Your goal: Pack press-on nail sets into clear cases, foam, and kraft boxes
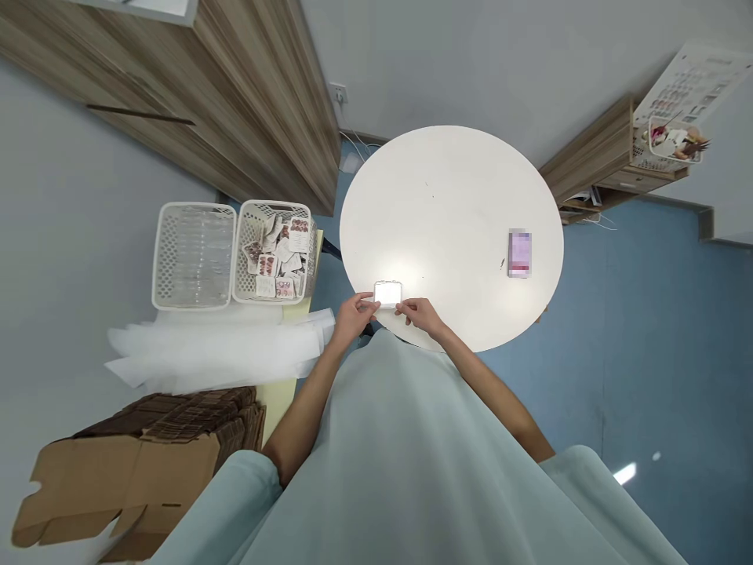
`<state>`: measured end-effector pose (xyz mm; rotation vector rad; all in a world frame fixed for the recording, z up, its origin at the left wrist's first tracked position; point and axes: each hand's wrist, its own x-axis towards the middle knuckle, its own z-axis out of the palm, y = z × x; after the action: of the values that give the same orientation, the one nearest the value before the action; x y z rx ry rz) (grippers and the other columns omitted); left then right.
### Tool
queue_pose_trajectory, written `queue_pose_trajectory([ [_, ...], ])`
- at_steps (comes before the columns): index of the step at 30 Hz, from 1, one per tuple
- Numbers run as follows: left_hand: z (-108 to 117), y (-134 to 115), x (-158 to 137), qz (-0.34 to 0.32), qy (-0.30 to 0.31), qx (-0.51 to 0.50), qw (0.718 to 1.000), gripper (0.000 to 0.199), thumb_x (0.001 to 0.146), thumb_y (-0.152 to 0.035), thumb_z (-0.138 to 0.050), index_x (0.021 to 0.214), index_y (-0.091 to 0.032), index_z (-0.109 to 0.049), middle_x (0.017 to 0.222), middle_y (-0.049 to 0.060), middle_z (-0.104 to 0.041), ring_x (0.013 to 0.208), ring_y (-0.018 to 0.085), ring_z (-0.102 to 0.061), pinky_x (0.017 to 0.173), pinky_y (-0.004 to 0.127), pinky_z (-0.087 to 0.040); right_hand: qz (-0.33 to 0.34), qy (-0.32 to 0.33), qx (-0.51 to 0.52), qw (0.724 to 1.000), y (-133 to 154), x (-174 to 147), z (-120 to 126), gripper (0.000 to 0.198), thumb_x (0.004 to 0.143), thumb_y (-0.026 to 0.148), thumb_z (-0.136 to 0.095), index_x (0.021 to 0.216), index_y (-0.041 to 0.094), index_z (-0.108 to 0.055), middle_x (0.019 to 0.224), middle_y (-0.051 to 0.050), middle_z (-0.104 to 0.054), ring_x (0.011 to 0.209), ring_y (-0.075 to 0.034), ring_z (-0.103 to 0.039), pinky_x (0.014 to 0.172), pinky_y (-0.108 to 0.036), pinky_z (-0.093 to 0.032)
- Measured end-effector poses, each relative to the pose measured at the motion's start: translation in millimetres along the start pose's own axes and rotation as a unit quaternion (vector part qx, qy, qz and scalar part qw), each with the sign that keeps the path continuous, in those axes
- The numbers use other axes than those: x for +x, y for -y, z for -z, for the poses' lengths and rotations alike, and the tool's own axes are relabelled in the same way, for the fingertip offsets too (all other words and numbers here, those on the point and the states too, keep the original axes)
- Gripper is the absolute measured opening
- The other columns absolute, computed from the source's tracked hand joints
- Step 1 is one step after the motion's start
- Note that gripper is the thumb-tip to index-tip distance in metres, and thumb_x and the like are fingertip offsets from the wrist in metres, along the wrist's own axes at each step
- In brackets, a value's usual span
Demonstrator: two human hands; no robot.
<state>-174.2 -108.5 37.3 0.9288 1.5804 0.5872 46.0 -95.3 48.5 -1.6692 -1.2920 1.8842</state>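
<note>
Near the front edge of the round white table (452, 188) is a small clear plastic case (387, 293) with a bright, shiny face. My left hand (354, 315) pinches its lower left corner between thumb and fingers. At the lower right corner, my right hand (420, 315) grips it the same way, fingers closed. Glare hides what the case contains, if anything. Farther right on the table lies a pinkish-purple pack (519, 253), its surface blurred, apart from both hands.
To my left, one white basket (156, 259) holds clear plastic cases; another (238, 271) holds small printed packets. White translucent sheets (217, 353) and flattened cardboard boxes (111, 479) lie nearer me. A wooden cabinet (247, 94) stands behind. At the right is a shelf unit (594, 149).
</note>
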Motion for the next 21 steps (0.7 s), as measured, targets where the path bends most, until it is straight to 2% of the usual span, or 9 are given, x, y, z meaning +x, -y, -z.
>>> queue_pose_trajectory([
  [3,2.0,18.7,19.7,0.023,-0.013,0.056,0.998,0.052,0.087,-0.05,-0.072,0.126,-0.015,-0.072,0.095,0.01,-0.08,0.077,0.024,-0.075,0.078,0.037,-0.058,-0.034,-0.007,-0.056,0.998,-6.6,28.5,-11.9,0.031,0.098,0.041,-0.06,0.085,0.018,-0.076,0.099,-0.006,-0.08,0.063,-0.011,-0.061,0.061,-0.026,-0.045],
  [8,4.7,36.9,40.4,0.036,-0.012,0.137,0.99,0.047,0.089,-0.044,-0.072,0.128,-0.018,-0.073,0.088,0.007,-0.081,0.084,0.027,-0.077,0.086,0.037,-0.056,-0.079,-0.04,-0.148,0.985,-13.4,57.3,-27.4,0.033,0.1,0.034,-0.061,0.075,0.018,-0.075,0.067,-0.002,-0.073,0.06,-0.014,-0.064,0.068,-0.026,-0.047],
  [13,5.4,37.6,42.8,0.011,-0.02,0.192,0.981,0.044,0.092,-0.041,-0.069,0.131,-0.02,-0.073,0.101,0.009,-0.082,0.095,0.03,-0.076,0.087,0.037,-0.054,-0.084,-0.047,-0.163,0.982,-17.3,57.8,-32.2,0.034,0.101,0.034,-0.062,0.073,0.019,-0.072,0.086,-0.003,-0.08,0.058,-0.012,-0.064,0.07,-0.025,-0.049],
  [17,4.2,32.4,37.4,0.0,-0.041,0.233,0.972,0.043,0.095,-0.041,-0.066,0.132,-0.02,-0.072,0.107,0.011,-0.081,0.105,0.032,-0.073,0.09,0.038,-0.053,-0.09,-0.049,-0.178,0.979,-16.9,53.4,-29.6,0.037,0.102,0.038,-0.062,0.071,0.019,-0.069,0.085,-0.004,-0.08,0.06,-0.013,-0.065,0.07,-0.027,-0.049],
  [21,4.2,26.1,25.3,-0.009,-0.06,0.222,0.973,0.045,0.098,-0.041,-0.062,0.135,-0.017,-0.071,0.108,0.013,-0.081,0.104,0.033,-0.073,0.093,0.04,-0.052,-0.074,-0.047,-0.188,0.978,-11.6,45.2,-21.3,0.032,0.102,0.038,-0.063,0.076,0.02,-0.069,0.088,-0.003,-0.08,0.062,-0.013,-0.065,0.07,-0.027,-0.048],
])
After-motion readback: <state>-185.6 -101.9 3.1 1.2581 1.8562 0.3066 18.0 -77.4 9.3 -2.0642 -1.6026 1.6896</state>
